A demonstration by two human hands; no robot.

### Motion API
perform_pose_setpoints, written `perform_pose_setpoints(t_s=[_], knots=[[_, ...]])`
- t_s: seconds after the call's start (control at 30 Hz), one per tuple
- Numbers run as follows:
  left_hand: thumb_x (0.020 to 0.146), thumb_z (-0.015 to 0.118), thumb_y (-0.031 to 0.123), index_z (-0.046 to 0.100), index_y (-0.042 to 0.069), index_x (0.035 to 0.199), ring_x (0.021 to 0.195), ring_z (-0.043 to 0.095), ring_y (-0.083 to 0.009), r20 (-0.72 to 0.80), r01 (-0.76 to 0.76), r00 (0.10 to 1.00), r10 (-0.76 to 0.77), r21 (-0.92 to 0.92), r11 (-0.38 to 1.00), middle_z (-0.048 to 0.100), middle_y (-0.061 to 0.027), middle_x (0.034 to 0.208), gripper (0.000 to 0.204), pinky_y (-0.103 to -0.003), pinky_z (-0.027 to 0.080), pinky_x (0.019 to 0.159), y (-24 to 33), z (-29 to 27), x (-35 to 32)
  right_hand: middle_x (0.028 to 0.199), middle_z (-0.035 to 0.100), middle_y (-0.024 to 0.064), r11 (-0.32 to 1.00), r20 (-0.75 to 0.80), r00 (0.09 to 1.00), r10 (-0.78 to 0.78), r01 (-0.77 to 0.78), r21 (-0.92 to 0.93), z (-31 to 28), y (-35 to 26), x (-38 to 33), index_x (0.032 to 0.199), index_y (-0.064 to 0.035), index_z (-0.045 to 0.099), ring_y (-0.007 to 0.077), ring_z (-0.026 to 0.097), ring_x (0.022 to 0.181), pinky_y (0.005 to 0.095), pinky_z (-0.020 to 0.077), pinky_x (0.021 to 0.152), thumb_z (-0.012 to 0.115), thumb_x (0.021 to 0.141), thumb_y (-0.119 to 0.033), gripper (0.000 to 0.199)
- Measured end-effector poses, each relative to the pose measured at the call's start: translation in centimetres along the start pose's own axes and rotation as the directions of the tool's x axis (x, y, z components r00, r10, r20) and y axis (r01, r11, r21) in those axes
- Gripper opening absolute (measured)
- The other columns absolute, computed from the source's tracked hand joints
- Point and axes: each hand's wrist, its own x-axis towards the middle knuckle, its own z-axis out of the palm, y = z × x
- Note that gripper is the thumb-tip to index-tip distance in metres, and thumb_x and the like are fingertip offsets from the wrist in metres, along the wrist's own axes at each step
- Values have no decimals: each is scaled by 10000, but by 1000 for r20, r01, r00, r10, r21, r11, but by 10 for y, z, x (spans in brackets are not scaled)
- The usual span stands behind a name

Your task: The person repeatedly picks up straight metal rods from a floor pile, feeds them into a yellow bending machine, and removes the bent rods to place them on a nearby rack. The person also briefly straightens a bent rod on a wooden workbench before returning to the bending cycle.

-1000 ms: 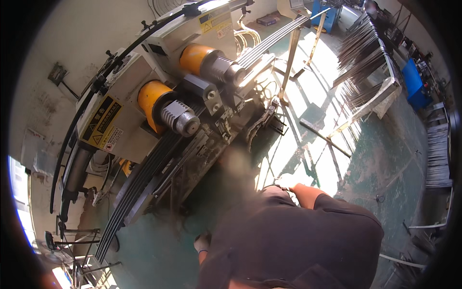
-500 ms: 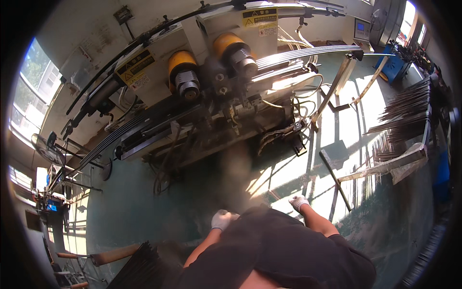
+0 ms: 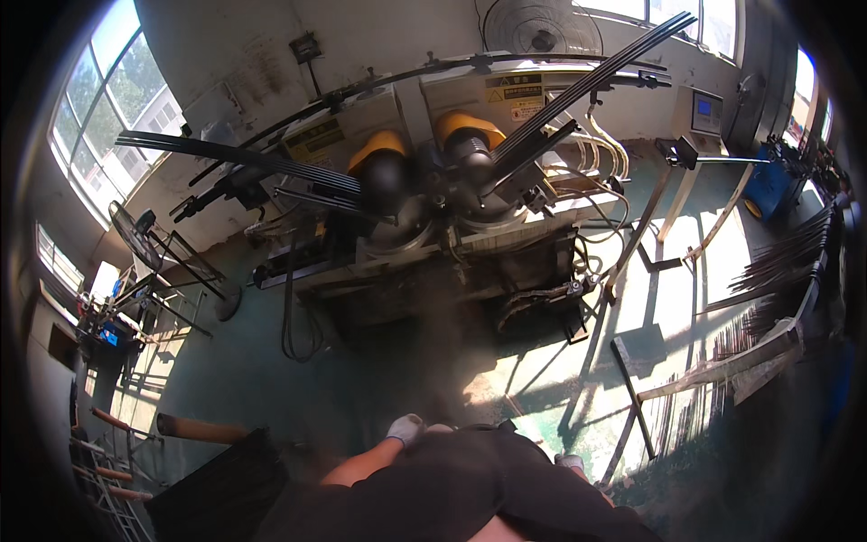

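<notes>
Rods [image 3: 244,155], long dark metal strips bundled flat, run from the upper left of the frame into the machine [image 3: 433,217] at upper centre, and a second bundle [image 3: 587,90] slants out of it toward the upper right. They lie well apart from both hands, which sit low in the frame against the person's dark clothing. The left hand [image 3: 405,428], in a pale glove, shows at lower centre at the end of a bare forearm; it touches no rod, and whether its fingers are curled or spread cannot be told from this angle. The right hand [image 3: 569,462], also gloved, barely peeks out at the lower right of centre beside the dark cloth, too hidden to tell its grip. Between hands and machine lies green floor [image 3: 271,379], shaded on the left and sunlit on the right. The machine carries two dark rollers under orange-yellow hoods [image 3: 379,144], with cables hanging from its front. A thin metal stand [image 3: 632,262] leans in the sunlit patch to the right, and more rods [image 3: 786,262] are stacked on a rack at the right edge. A fan [image 3: 533,25] sits at the top, windows [image 3: 117,81] fill the upper left, and a wooden handle [image 3: 200,428] lies at lower left.
</notes>
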Motion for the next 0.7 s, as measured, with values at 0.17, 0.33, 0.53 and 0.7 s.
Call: perform_pose_setpoints(t_s=[0.17, 0.33, 0.53, 0.7], knots=[[934, 621, 441, 798, 90, 1037, 1098, 689, -438, 41, -147, 988, 150, -65, 987, 749, -216, 1121, 407, -494, 532, 948, 5, 14, 20, 1197, 760, 200, 965, -94, 978, -185, 199, 169, 16, -42, 42, 1169, -69, 793, 331, 718, 1164, 421, 543, 1025, 693, 887, -463, 495], [876, 698, 528, 795, 123, 1099, 1122, 700, -389, 48, -179, 981, 187, -140, 974, 761, -181, 1161, 472, -452, 534, 963, 19, 22, 19, 1196, 765, 183, 948, -137, 947, -291, 305, 91, -5, -55, 26, 1164, -79, 801, 323, 721, 1160, 410, 537, 1044, 690, 865, -470, 505], [890, 675, 516, 780, 137, 1172, 1154, 694, -383, 29, -88, 995, 93, -155, 984, 760, -163, 1193, 484, -452, 530, 983, -2, 32, 18, 1259, 722, 249, 987, -179, 980, -92, 113, 112, 8, -12, 53, 1139, 9, 777, 369, 679, 1232, 419, 520, 1059, 639, 902, -485, 565], [908, 638, 506, 786, 140, 1153, 1143, 701, -375, 10, 29, 1000, -28, -163, 986, 761, -162, 1181, 464, -443, 536, 970, -40, 34, 15, 1265, 724, 241, 987, -126, 981, -150, 157, 43, 29, 7, 78, 1136, 25, 769, 347, 690, 1225, 406, 530, 1047, 660, 882, -536, 626]])
